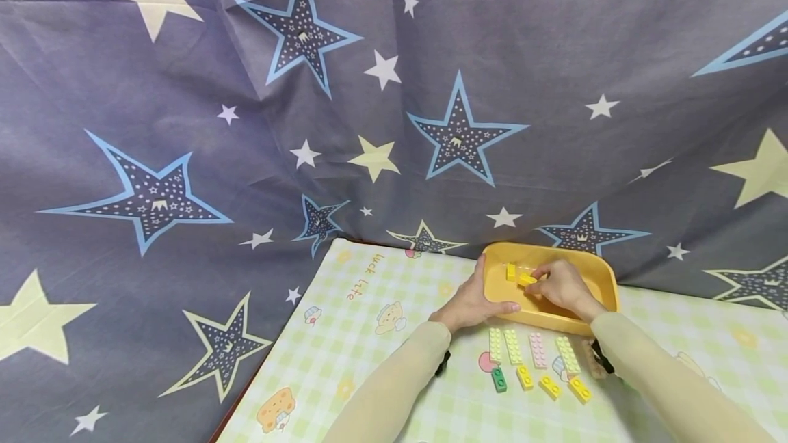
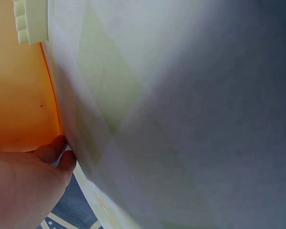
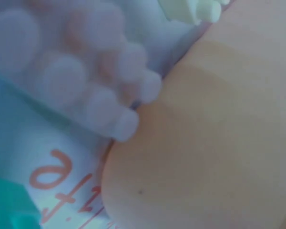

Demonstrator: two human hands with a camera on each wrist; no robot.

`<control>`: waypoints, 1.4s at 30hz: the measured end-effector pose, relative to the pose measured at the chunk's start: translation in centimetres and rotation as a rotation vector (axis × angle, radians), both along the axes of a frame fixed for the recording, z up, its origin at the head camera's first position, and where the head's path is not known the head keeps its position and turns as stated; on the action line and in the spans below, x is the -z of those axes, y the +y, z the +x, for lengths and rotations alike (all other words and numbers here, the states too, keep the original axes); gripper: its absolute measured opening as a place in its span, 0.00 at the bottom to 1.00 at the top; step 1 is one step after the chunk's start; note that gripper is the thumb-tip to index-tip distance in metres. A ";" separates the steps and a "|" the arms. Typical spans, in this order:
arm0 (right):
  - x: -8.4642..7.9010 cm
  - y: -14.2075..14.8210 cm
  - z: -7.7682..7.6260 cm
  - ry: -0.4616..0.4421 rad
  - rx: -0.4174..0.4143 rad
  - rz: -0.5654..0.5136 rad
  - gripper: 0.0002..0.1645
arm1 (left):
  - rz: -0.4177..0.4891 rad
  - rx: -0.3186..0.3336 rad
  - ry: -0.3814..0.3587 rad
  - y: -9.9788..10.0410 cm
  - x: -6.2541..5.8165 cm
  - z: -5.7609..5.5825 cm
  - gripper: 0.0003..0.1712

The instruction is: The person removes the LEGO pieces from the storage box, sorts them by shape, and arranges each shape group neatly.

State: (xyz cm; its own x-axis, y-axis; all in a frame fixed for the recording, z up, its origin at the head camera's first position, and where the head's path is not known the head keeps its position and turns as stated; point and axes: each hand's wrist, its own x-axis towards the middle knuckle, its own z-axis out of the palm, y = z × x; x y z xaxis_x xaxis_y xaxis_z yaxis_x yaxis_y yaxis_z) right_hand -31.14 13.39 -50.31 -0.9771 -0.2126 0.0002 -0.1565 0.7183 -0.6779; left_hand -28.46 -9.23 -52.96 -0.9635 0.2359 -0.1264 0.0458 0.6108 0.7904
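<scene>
My left hand (image 1: pixel 470 301) holds the left end of a yellow plastic bin (image 1: pixel 550 323), its thumb along the front rim. In the left wrist view its fingertips sit at the corner of the bin (image 2: pixel 19 105). Reaching inside, my right hand (image 1: pixel 563 286) pinches a small yellow brick (image 1: pixel 526 279) close over the bin's floor. Another yellow brick (image 1: pixel 510 272) lies to the left of it in the bin. The right wrist view shows neither the fingers nor the pinched brick; a blurred pink studded brick (image 3: pixel 64 71) fills its upper left.
Before the bin lie long pale yellow-green bricks (image 1: pixel 513 347) and pink bricks (image 1: pixel 537 351). Closer to me are a small green brick (image 1: pixel 498 380) and several small yellow bricks (image 1: pixel 550 387). The checked tablecloth (image 1: pixel 369 292) meets a star-patterned curtain (image 1: pixel 369 210) behind.
</scene>
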 end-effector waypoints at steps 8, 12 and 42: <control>-0.4 0.6 0.8 -0.011 0.002 -0.009 0.14 | 0.004 0.000 0.003 0.0 -0.1 0.0 0.76; -0.9 0.8 1.5 -0.018 0.006 -0.012 0.14 | 0.006 0.006 0.009 0.0 -0.1 0.0 0.75; -3.4 1.8 6.0 -0.022 0.029 -0.043 0.14 | 0.022 0.012 0.001 -0.1 -0.2 0.1 0.76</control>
State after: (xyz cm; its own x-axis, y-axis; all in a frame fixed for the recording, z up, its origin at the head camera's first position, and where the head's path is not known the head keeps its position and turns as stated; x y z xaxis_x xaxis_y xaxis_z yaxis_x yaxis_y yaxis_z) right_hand -25.15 15.18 -46.94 -0.9828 -0.1842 -0.0129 -0.1204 0.6925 -0.7113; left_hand -28.36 -9.30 -52.75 -0.9609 0.2497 -0.1199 0.0538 0.5927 0.8036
